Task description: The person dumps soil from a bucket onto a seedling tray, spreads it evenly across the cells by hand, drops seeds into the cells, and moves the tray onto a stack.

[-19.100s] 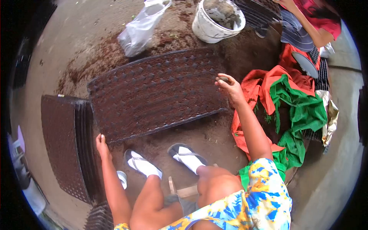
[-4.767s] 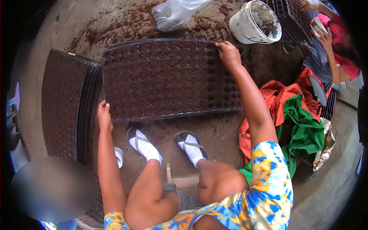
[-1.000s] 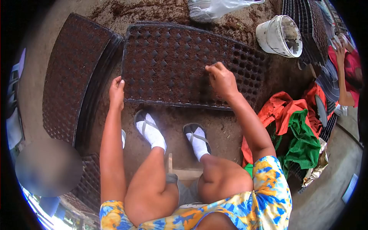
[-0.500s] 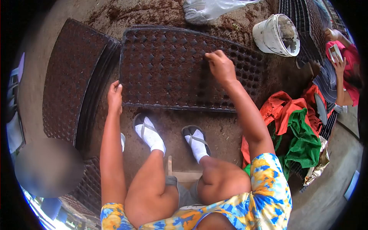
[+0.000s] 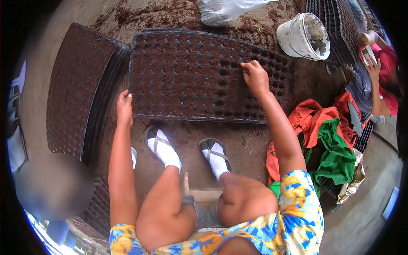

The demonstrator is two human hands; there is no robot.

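Note:
A black cell tray point(image 5: 178, 76) filled with dark soil lies across the floor before me, on what looks like another tray. Its right-hand cells show round hollows, while the left part looks filled level. My left hand point(image 5: 125, 108) has its fingers closed at the tray's left edge. Over the right half, my right hand point(image 5: 256, 78) is closed in a pinch just above the soil. Anything between its fingertips is too small or hidden to make out.
More soil-filled trays point(image 5: 78, 85) are stacked at left. Beyond the tray are a plastic bag point(image 5: 225, 10) and a white bucket point(image 5: 297, 36). Red cloth point(image 5: 306, 117) and green cloth point(image 5: 338, 159) lie at right. Another person point(image 5: 384, 76) holds a small container at upper right.
Since the earliest frame, hollows have appeared in the tray's right-hand cells. Over the last half second my right hand has moved a little to the right; my left hand has stayed at the left edge.

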